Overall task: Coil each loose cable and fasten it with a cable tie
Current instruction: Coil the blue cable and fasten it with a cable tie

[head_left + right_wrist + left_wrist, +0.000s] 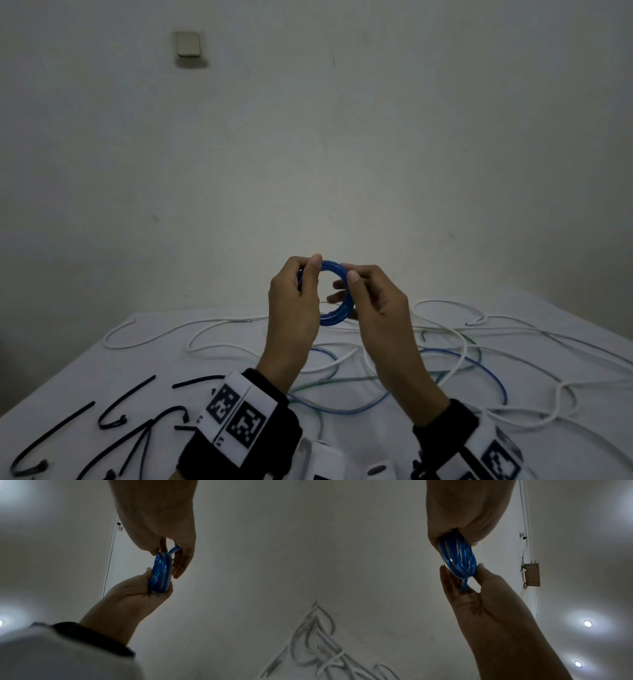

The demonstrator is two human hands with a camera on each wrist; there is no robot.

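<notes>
At the centre of the head view, above the table (85,370), both hands pinch the blue cable coil (334,317), left hand (294,308) and right hand (380,315) on opposite sides; loops should stay stacked while fetching a black cable tie (133,394).

Overall light: dim and grey in all three views.
Source: two round ceiling lamps (588,623) glow with soft halos in the left wrist view; a pale glare fills the upper left corner of the right wrist view.
Shadows: soft, faint under the cables on the table (164,356).
Blur: near forearms and sleeve (51,653) out of focus.
Distortion: table edges bow in the head view.
</notes>
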